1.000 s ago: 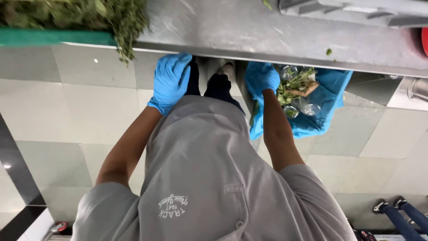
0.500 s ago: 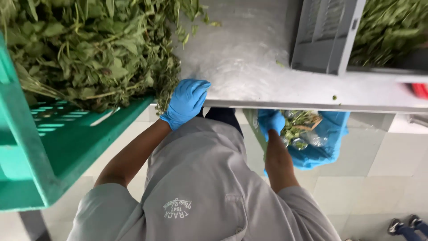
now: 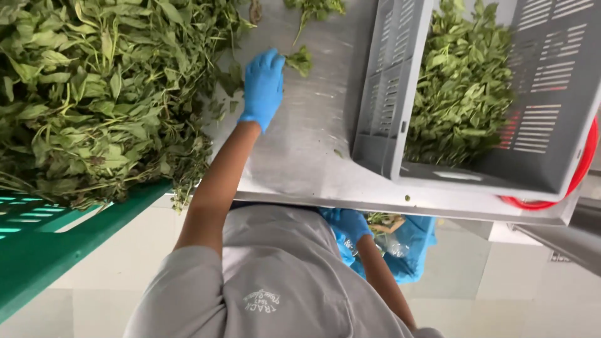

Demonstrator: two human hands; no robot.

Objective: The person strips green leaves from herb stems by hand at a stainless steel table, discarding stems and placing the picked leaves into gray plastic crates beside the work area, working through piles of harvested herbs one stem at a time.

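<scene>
Two crates counted, one green, one grey; two gloved hands; one blue bag. At nine o'clock, the green crate [image 3: 37, 250] carries a heaped pile of leafy stems [image 3: 94, 94], green, long-stalked, tangled, spilling over its edge. At eleven o'clock, the left hand [image 3: 263, 87], in a blue glove, lies on the steel table [image 3: 307, 156] with fingers extended, fingertips touching a small leafy sprig [image 3: 300, 61]; not gripping. At two o'clock, the grey crate [image 3: 388, 94] holds picked leaves [image 3: 463, 87]. At five o'clock, below the table edge, the right hand [image 3: 347, 226] grasps the rim of the blue bag [image 3: 407, 250]; closed.
</scene>
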